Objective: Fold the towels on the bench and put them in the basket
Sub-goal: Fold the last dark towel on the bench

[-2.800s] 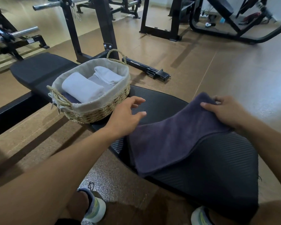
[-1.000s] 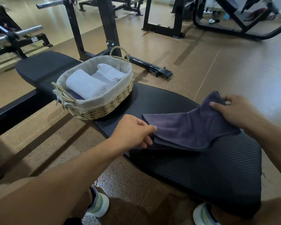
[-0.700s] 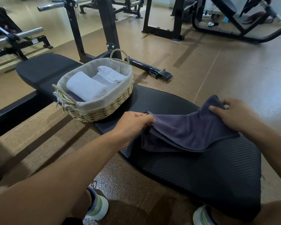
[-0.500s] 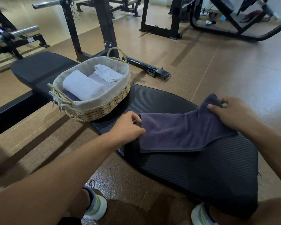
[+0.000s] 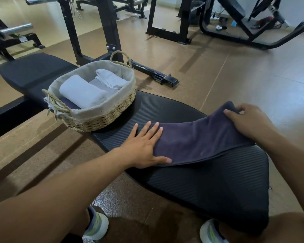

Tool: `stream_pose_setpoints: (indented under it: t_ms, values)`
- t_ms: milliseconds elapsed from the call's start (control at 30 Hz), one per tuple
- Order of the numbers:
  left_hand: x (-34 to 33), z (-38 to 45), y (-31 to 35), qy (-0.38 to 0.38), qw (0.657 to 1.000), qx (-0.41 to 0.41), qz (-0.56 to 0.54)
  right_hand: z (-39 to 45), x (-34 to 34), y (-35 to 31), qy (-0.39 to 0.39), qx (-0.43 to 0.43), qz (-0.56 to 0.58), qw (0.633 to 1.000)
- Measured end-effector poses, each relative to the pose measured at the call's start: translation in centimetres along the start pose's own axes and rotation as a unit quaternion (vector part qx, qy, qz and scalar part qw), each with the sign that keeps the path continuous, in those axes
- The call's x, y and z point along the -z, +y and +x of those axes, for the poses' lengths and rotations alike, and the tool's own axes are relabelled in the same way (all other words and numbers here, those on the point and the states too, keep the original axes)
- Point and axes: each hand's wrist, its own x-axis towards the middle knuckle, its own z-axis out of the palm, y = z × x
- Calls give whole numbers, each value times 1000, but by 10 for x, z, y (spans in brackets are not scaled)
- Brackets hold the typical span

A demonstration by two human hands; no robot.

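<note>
Gym bench (image 5: 209,181), left hand (image 5: 144,148) flat on purple towel (image 5: 197,142), right hand (image 5: 251,123) fingers pinching its far end

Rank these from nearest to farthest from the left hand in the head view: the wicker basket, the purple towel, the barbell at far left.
1. Purple towel: under the left hand, which presses flat on its left end.
2. Wicker basket: just beyond the hand, on the bench.
3. Barbell: far back at the left edge.

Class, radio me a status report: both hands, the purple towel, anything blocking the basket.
Left hand flat on purple towel. Right hand grips its far end. Towel part-folded on bench. Basket unobstructed.
</note>
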Motion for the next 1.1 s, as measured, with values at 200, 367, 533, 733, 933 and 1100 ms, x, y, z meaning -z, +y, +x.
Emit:
stream_pose_setpoints:
  t_ms: [200,367,533,733,933,1100]
  values:
    - [12,-1,-4,60,990,14,-127,-26,-31,-62,-32,90,37,995]
    - [42,-9,-27,231,827,159,-487,-52,-69,-115,-99,144,-32,984]
    - [40,-19,-28,104,755,194,-618,-66,-109,-127,-246,138,21,959]
    - [31,-14,-25,114,790,171,-578,-28,-77,-89,-113,146,-64,981]
    - [22,-10,-22,116,852,171,-481,-16,-57,-43,-242,6,-122,963]
    - [29,-10,-18,94,831,188,-514,-21,-73,-48,-227,32,-32,973]
